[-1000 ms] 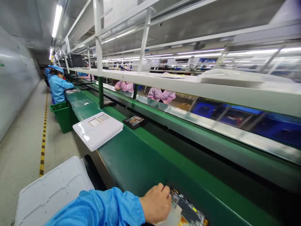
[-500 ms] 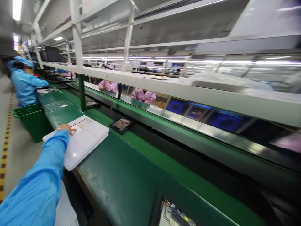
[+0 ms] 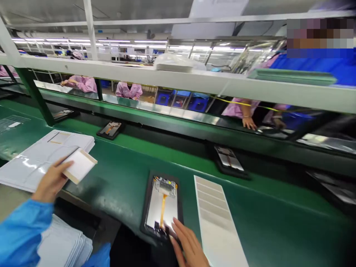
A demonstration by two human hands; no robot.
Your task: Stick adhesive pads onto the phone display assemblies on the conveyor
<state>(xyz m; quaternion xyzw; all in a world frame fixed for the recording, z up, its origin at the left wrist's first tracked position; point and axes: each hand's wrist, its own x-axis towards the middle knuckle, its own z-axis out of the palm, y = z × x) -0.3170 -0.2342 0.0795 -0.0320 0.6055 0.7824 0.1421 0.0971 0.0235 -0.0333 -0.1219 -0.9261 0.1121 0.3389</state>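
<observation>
My left hand (image 3: 52, 180) grips a flat white rectangular battery (image 3: 79, 165) with tan edges, tilted over the near right part of a white plastic tray (image 3: 27, 157). In front of me an open tablet (image 3: 155, 204) lies in a black holder, showing its circuit board, silver inside and orange ribbon cable. My right hand (image 3: 190, 244) is at the tablet's lower right edge, fingers stretched out; whether the fingertips touch it I cannot tell. Just right of the tablet lies a pale sheet of strips (image 3: 217, 218).
On the line behind the bench stand more open tablets in holders, one at the left (image 3: 110, 129) and one at the right (image 3: 228, 159). A white shelf beam (image 3: 133, 72) crosses above. A co-worker's hand (image 3: 248, 122) is across the line. White trays (image 3: 63, 241) are stacked below the bench.
My view has swung right. My left hand has lifted from the tray with the battery in it. My right hand has come into view at the tablet.
</observation>
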